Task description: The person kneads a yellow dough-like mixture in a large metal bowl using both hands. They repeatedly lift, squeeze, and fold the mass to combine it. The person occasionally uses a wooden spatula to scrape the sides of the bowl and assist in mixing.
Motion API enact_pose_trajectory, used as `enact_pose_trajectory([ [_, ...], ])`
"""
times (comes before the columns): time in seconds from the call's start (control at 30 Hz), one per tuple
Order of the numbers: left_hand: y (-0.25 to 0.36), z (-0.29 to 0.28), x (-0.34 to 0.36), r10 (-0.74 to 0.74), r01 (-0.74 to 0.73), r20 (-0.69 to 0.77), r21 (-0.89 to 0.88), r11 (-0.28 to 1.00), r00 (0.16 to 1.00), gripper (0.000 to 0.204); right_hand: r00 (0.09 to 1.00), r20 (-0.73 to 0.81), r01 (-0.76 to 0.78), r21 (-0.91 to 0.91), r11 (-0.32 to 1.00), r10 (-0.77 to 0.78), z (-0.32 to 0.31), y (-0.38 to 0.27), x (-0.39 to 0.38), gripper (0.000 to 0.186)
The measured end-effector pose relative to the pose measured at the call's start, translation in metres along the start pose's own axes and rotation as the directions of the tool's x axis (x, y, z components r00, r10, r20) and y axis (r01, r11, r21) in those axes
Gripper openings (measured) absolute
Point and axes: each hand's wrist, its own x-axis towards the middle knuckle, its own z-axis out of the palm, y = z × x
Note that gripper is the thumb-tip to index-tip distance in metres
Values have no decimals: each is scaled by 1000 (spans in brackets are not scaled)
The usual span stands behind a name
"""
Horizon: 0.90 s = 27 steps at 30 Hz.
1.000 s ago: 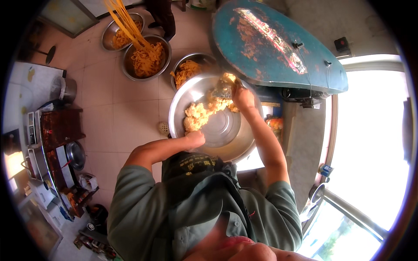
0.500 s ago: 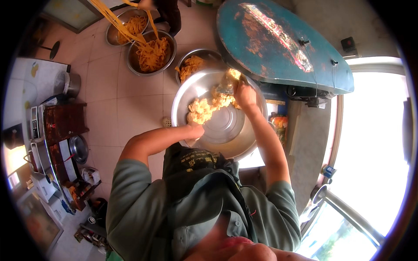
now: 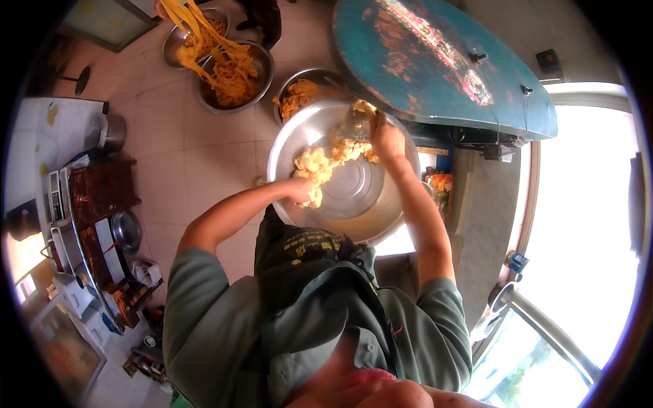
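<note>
A wide metal basin (image 3: 367,211) sits in front of me, holding a lumpy strip of yellow crumbly dough (image 3: 328,160). My left hand (image 3: 299,189) is at the dough's near left end, closed around a clump, its fingertips partly hidden. At the basin's far right rim, my right hand (image 3: 388,141) is closed on yellow dough beneath the edge of a worn teal machine cover (image 3: 408,61). What lies under that cover, and my right fingertips, are mostly in shadow.
Beyond the basin stand metal bowls of orange noodle strips: one bowl (image 3: 307,76) close by, another (image 3: 269,78) further left. A co-worker's hand (image 3: 161,8) lifts long strips (image 3: 194,30) over them. A dark wooden cabinet (image 3: 102,187) stands left; a bright window (image 3: 578,204) is right.
My left hand has moved slightly up and further onto the dough. My right hand stays near the rim. The co-worker's lifted strips have shifted left and hang differently.
</note>
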Motion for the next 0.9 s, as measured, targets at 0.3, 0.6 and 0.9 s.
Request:
enact_pose_trajectory([
  [0.3,-10,-35,-12,-7,-192,-541,-310,931,841,60,997,58,-60,28,998,59,11,-8,6,32],
  [0.6,-20,-46,17,34,-69,-646,-28,997,763,48,995,26,-98,-47,994,99,24,23,14,40],
  [0.9,-5,-58,-3,-51,-249,-306,-849,465,951,43,995,37,-91,-16,996,92,24,11,4,35],
])
